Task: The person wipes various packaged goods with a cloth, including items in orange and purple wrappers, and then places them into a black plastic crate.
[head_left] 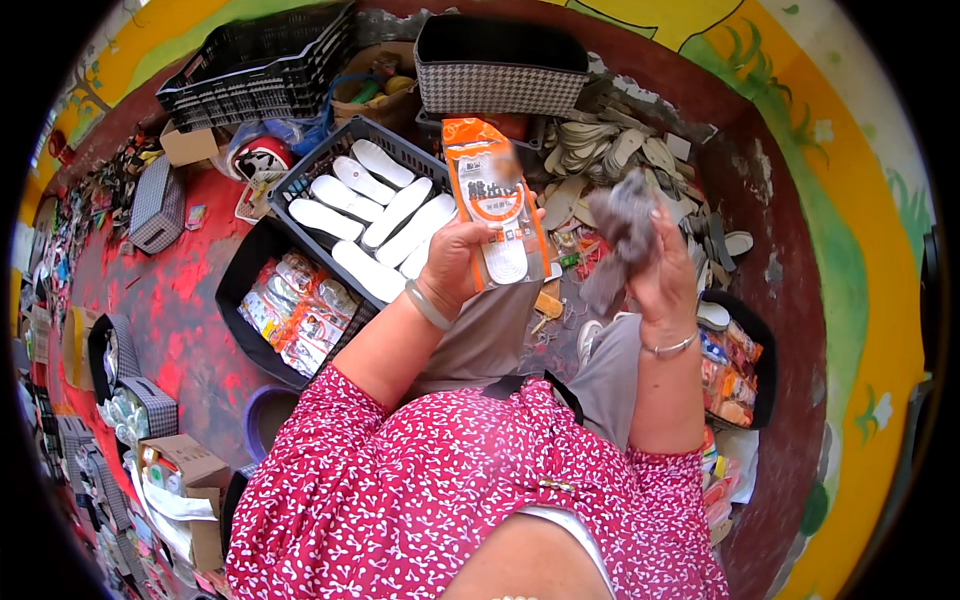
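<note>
- While the left hand (452, 262) grips an orange packet (497, 205) upright, the right hand (662, 268) pinches a blurred grey insole (622, 222) just beside it.
- Ahead, a black crate (318, 170) holds white insoles (385, 215); a black tray (243, 290) at left holds filled packets (300, 312).
- Loose insoles (620, 150) crowd the far right edge.
- Bare red floor (160, 300) lies left, under a painted yellow wall (870, 250).

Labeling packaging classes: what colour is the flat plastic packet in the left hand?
Orange with a clear lower window, the flat plastic packet in the left hand; head view.
</note>
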`<state>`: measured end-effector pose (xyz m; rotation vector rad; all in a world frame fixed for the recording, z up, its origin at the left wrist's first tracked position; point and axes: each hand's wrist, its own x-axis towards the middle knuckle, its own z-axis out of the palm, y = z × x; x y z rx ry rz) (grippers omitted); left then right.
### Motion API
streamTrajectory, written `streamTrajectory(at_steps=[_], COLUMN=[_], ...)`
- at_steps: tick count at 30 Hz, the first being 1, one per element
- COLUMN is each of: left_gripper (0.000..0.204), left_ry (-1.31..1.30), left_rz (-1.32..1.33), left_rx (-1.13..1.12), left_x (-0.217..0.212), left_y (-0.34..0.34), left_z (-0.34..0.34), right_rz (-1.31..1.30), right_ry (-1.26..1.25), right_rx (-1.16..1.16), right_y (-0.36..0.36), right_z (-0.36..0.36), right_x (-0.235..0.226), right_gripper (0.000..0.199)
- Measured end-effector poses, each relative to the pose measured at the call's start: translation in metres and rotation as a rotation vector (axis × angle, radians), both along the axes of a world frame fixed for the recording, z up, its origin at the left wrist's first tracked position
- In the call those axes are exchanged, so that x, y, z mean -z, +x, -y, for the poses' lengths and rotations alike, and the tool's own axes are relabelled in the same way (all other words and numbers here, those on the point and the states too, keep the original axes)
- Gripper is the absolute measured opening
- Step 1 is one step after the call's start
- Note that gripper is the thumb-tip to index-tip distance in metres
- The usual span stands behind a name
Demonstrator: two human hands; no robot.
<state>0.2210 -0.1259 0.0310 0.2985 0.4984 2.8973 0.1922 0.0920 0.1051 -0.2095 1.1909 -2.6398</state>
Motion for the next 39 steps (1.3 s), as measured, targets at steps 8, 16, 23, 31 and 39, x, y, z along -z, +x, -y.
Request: streamTrajectory(at_steps=[8, 16, 23, 31, 39], left_gripper=[0.05, 0.051, 0.069, 0.071, 0.038], left_ry=[-0.106, 0.033, 0.141, 0.41, -0.333], left_rz=[0.023, 0.114, 0.018, -0.066, 0.181], left_rx=[0.036, -0.079, -0.137, -0.165, -0.847], left_x=[0.0, 0.019, 0.008, -0.012, 0.004], left_y=[0.008, 0.004, -0.006, -0.009, 0.037], left_z=[-0.018, -0.003, 0.007, 0.05, 0.197], right_rz=[-0.829, -1.04, -1.016, -0.468, -0.086], right_ry=[0.965, 1.386, 1.144, 0.762, 0.556], right_rx=[0.301, 0.2, 0.253, -0.396, -0.323], right_y=[-0.024, 0.031, 0.057, 0.077, 0.061], right_z=[0.079, 0.08, 0.078, 0.086, 0.072], right_x=[0.029, 0.047, 0.059, 0.097, 0.072], right_gripper=[0.039, 0.038, 0.043, 0.041, 0.038])
